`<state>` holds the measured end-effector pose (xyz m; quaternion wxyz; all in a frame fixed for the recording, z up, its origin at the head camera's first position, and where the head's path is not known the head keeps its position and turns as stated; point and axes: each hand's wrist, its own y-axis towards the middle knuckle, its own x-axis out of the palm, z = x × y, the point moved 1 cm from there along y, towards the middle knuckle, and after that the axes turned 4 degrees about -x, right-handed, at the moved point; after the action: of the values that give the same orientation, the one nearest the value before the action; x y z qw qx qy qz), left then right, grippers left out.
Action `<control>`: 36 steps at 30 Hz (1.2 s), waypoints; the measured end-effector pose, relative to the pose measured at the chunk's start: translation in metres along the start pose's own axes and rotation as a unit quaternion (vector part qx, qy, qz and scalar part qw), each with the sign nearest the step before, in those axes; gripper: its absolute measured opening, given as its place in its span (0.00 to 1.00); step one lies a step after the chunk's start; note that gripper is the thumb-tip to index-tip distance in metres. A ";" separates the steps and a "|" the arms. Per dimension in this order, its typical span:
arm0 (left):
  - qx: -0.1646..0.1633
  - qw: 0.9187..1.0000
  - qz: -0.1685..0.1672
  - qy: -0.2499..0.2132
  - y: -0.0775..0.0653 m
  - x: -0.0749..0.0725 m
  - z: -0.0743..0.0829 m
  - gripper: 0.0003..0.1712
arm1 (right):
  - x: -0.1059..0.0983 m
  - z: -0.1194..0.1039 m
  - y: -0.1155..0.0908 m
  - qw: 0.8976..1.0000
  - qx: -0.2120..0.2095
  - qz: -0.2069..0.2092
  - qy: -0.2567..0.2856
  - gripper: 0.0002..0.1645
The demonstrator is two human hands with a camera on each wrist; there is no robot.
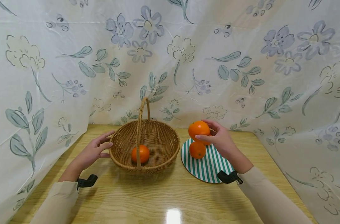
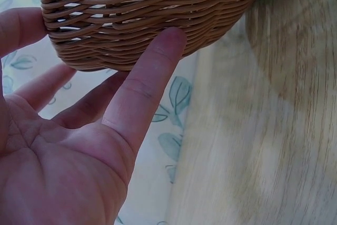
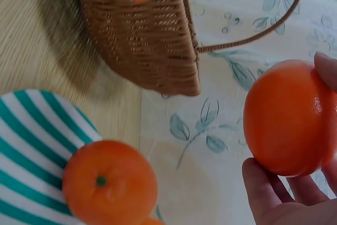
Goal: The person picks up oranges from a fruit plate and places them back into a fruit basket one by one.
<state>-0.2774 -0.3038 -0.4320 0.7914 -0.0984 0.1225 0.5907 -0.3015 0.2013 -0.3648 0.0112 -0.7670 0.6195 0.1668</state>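
Observation:
My right hand (image 1: 221, 140) holds an orange (image 1: 199, 130) between thumb and fingers, raised over a round green-and-white striped mat (image 1: 204, 168). Below it on the mat lies another orange (image 1: 197, 150), and part of a further orange (image 3: 152, 222) shows at the lower edge of the right wrist view. A brown wicker basket (image 1: 161, 149) with a tall arched handle stands left of the mat, an orange (image 1: 143, 154) inside it. At the basket's left side, my left hand (image 1: 91, 152) touches the outer wicker with extended, spread fingers, plain in the left wrist view.
The basket and mat are on a light wooden table (image 1: 147, 196). A floral cloth (image 1: 181, 93) hangs behind the table and along both sides. The basket's handle (image 1: 140, 124) arches high over its middle. Black straps (image 1: 87, 181) sit on both wrists.

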 end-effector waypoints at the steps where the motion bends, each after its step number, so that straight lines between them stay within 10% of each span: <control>1: 0.000 1.000 0.000 -0.001 0.000 0.000 0.000 0.38 | 0.002 -0.001 0.001 1.000 0.001 -0.001 0.004 0.48; 36: 0.003 1.000 -0.019 -0.001 0.000 -0.011 0.000 0.40 | 0.093 -0.034 0.048 0.997 0.009 -0.042 0.059 0.42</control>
<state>-0.2805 -0.3138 -0.4290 0.8027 -0.0974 0.1213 0.5757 -0.3226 0.0946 -0.3483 -0.0109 -0.8004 0.5882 0.1151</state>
